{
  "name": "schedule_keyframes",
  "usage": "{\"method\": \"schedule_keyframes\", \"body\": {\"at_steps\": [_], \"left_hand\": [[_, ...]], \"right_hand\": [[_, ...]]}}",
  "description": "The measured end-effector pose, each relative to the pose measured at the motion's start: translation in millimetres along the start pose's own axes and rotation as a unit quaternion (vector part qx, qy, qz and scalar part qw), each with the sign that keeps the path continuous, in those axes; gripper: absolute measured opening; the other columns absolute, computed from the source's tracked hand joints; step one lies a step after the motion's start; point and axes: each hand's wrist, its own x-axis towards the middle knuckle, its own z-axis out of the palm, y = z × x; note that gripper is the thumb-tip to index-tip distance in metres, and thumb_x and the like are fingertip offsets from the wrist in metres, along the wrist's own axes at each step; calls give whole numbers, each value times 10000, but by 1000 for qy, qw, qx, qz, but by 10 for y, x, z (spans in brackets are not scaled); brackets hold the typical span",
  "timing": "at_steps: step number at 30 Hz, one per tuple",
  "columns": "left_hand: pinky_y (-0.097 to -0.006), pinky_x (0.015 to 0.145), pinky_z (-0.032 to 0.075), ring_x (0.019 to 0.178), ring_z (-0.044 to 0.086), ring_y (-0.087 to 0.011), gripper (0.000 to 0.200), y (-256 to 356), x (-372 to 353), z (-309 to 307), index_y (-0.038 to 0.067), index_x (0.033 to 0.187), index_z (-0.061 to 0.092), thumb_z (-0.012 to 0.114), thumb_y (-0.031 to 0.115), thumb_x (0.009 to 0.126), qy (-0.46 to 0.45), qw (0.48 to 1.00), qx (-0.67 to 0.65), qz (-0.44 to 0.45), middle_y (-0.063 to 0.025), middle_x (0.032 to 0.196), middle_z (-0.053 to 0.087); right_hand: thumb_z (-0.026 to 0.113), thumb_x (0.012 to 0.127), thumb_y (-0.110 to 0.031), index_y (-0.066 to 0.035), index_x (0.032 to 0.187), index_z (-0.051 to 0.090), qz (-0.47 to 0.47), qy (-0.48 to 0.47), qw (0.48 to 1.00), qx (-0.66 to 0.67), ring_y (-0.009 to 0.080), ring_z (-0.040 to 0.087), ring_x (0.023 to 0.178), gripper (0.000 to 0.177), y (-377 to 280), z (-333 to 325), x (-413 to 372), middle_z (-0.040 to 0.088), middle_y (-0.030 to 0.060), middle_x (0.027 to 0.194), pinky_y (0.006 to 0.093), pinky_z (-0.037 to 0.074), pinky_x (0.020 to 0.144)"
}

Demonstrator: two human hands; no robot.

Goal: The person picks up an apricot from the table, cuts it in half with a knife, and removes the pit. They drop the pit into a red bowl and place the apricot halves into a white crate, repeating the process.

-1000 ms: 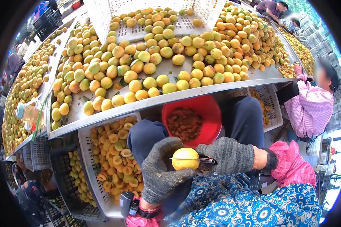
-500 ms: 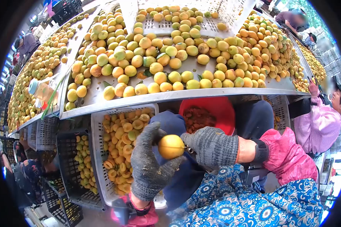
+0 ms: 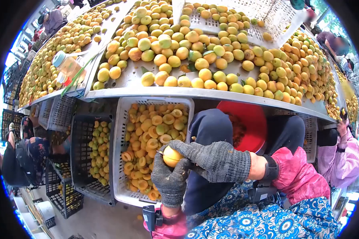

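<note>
A yellow apricot with a dark cut line sits in my gloved left hand, its fingers closed around the fruit. My right hand, in the same grey knit glove, is closed against the apricot's right side. It grips a small knife, mostly hidden; only a thin tip shows at the fruit's left edge. Just behind my left hand stands a white crate filled with halved apricots.
A metal-edged table heaped with whole apricots runs across the front. Below it are a red basin between my knees and a black crate of fruit. A plastic bottle lies at left; a co-worker sits at right.
My view has turned left. Both hands have come closer together, the right now covering part of the apricot, and the knife tip has passed to the fruit's left side.
</note>
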Motion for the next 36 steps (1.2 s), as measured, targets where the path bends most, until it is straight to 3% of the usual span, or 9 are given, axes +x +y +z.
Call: {"method": "schedule_keyframes", "body": {"at_steps": [8,11,15,17,21,22,26,29,36], "left_hand": [[-240,638,529,727,634,-115,386,-137,-19,-180,-35,1110,592,711,32,749,-17,998,-50,-42,-59,882,662],[-228,489,480,568,597,-99,280,-246,22,-177,-37,1066,589,592,84,813,-4,999,-23,25,-40,735,629],[-232,497,491,602,613,-114,298,-134,39,-243,-45,1058,587,599,119,810,-34,994,-96,-47,-59,765,627],[-235,520,502,662,633,-135,340,-133,76,-281,-59,1053,584,606,161,794,-70,984,-162,-33,-93,834,629],[-270,550,472,672,584,-180,496,-312,106,-354,-56,1118,517,573,310,788,-145,927,-335,-80,-105,882,583],[-301,575,473,650,555,-195,596,-325,94,-367,-62,1199,474,613,335,777,-148,908,-377,-104,-111,854,564],[-315,542,424,595,469,-179,509,-404,39,-327,14,1173,485,610,328,793,-140,861,-455,-182,-102,840,516],[-308,540,417,592,458,-178,475,-476,17,-404,51,1159,496,594,357,808,-113,841,-469,-244,-98,838,505],[-288,438,359,506,433,-160,314,-613,-100,-547,81,1013,533,512,380,922,-49,839,-462,-283,-61,791,514]], "right_hand": [[600,827,-134,-87,1452,325,13,-81,995,62,256,572,505,685,11,112,130,545,127,611,367,477,488],[593,831,-131,-87,1451,322,34,-98,987,121,294,605,563,679,-6,64,191,585,163,675,383,504,559],[604,842,-146,-81,1429,367,54,-121,978,162,275,646,634,637,109,85,303,635,149,747,380,520,633],[595,879,-192,-76,1254,527,-20,-61,943,328,265,637,640,398,188,73,410,637,143,781,344,491,565],[642,863,-239,-63,1148,605,239,-162,841,458,114,590,575,337,68,-148,474,618,45,690,254,448,505],[607,886,-187,-69,1295,523,288,-192,776,527,23,491,455,434,108,-136,462,631,21,772,147,347,386],[641,880,-221,-10,1106,573,325,-148,727,586,48,469,399,317,161,-70,461,582,16,680,183,338,329],[626,880,-235,-17,930,593,324,-98,759,557,65,458,369,226,125,-88,464,571,17,627,206,336,321],[639,856,-223,-3,942,595,293,-81,826,475,67,492,450,241,-28,-184,501,565,-3,630,234,401,416]]}}
